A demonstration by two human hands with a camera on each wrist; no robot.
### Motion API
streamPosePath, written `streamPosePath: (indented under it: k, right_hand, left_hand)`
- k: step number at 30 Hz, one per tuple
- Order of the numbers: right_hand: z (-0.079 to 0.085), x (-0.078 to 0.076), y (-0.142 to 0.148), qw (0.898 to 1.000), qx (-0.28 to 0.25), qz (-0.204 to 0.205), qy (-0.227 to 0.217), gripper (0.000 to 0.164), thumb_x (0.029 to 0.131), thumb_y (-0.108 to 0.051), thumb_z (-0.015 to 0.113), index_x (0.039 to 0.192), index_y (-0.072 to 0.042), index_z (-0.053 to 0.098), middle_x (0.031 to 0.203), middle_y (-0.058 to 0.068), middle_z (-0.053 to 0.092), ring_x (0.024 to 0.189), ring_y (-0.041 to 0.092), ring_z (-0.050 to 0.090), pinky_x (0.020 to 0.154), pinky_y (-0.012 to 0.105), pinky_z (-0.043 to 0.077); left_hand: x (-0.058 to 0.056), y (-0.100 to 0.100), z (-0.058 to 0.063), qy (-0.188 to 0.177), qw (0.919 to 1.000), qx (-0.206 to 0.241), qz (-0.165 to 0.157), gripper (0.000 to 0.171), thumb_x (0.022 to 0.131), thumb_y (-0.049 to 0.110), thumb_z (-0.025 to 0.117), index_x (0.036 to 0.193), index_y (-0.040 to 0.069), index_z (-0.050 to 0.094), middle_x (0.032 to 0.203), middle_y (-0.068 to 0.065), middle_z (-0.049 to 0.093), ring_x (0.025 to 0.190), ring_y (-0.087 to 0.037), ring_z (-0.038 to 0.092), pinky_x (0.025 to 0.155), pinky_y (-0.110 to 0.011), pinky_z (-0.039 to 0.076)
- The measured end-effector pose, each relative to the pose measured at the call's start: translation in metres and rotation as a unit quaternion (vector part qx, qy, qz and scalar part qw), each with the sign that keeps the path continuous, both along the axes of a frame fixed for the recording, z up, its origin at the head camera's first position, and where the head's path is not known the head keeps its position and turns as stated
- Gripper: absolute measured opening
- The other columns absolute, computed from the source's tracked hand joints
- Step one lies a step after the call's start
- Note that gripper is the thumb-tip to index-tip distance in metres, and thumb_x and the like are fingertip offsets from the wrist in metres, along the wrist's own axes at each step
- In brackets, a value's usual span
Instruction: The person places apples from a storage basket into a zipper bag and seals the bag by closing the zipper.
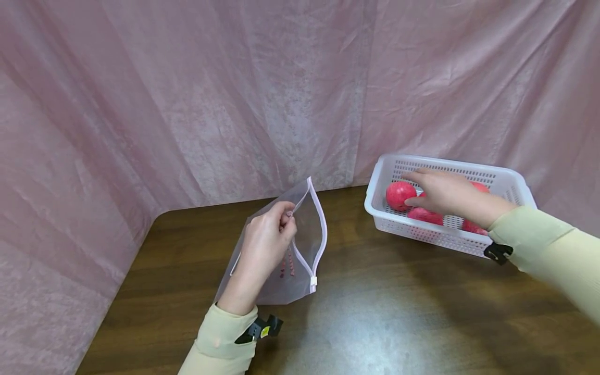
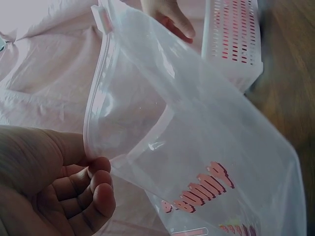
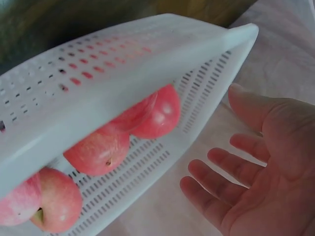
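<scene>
Several red apples (image 1: pixel 400 196) lie below the right hand (image 1: pixel 445 191).

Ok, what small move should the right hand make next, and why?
I'd probably curl the right hand gently round the red apple by its fingertips in the white basket: its fingers are apart and hold nothing, while the left hand pinches the edge of the clear zip bag, whose mouth gapes open.

Brown wooden table (image 1: pixel 187 250), white slotted basket (image 1: pixel 412 230) on it, back right
</scene>
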State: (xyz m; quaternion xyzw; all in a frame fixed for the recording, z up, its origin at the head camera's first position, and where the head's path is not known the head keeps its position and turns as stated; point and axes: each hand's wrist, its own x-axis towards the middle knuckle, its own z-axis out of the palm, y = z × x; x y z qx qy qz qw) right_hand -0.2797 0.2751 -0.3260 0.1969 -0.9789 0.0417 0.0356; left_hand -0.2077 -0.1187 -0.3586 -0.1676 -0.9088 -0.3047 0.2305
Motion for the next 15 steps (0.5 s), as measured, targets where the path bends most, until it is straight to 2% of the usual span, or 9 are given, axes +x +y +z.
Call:
streamPosePath:
  k: [4, 15]
  right_hand:
    - [0.002, -0.007, 0.001, 1.000, 0.012, -0.006, -0.015, 0.079, 0.092, -0.029, 0.090, 0.156, 0.003, 0.057, 0.153, 0.033, 0.057, 0.141, 0.054, 0.054, 0.108, 0.071, 0.046]
    - [0.005, -0.026, -0.002, 0.999, 0.030, 0.000, -0.042, 0.077, 0.092, -0.028, 0.091, 0.153, 0.006, 0.059, 0.150, 0.037, 0.057, 0.140, 0.056, 0.054, 0.111, 0.069, 0.046]
  left_hand:
    - [0.000, 0.000, 0.000, 0.003, 1.0000, 0.004, 0.001, 0.025, 0.100, 0.004, 0.068, 0.122, 0.006, 0.077, 0.078, 0.004, 0.064, 0.064, -0.017, 0.055, 0.063, -0.040, 0.049]
    - [0.000, -0.002, 0.000, -0.002, 1.0000, 0.006, 0.007, 0.026, 0.100, 0.005, 0.069, 0.124, 0.006, 0.077, 0.080, 0.004, 0.065, 0.064, -0.016, 0.056, 0.064, -0.039, 0.050]
